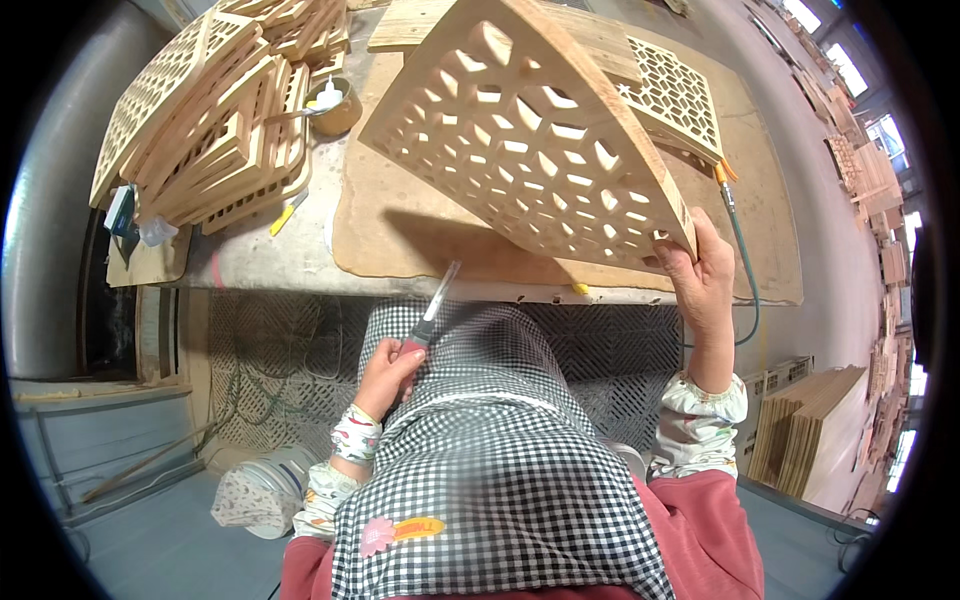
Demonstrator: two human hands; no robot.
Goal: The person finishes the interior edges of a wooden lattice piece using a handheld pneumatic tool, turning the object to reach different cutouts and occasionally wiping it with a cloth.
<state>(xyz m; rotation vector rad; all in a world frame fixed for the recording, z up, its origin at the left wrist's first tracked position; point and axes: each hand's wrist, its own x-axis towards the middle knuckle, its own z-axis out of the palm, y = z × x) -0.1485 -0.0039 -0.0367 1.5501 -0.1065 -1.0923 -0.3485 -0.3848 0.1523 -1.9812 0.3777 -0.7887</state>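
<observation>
In my right hand (706,270) is the lower right corner of a wooden lattice panel (545,165), pale and cut through with geometric holes. The panel is tilted up over the table, its thick edge toward the right. My left hand (388,372) is closed around a slim hand tool (436,300) with a red and dark handle and a narrow silver blade. Its tip points up and away, beside the table's front edge and apart from the panel. Whether it is a knife or a chisel cannot be made out.
Stacked lattice panels (215,120) fill the table's left. Near them are a round tub (338,108) holding a white bottle and a yellow cutter (287,216). Another lattice panel (672,95) lies behind, beside an air hose (744,260). Boards (806,430) stand at right.
</observation>
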